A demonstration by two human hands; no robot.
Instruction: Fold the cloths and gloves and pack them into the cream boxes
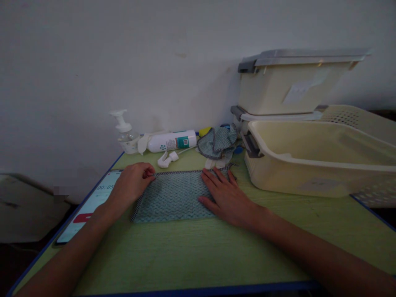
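A blue-green textured cleaning cloth (176, 196) with a black-and-white edging lies flat on the green tabletop (185, 255), in a long rectangle. My left hand (133, 181) pinches its far left corner between thumb and fingers. Spread flat over the right part of the cloth is my right hand (224, 192), fingers stretched out and pointing away from me. Just beyond the cloth lies a white spray trigger head (167, 159) with a thin tube. A second, crumpled cloth (218, 142) of the same kind sits behind my right hand.
A phone (89, 208) showing a timer lies by my left forearm. At the back are a pump bottle (125, 134) and a white bottle (171, 141) on its side. An open cream bin (309, 173) stands right, before a lidded box (278, 88).
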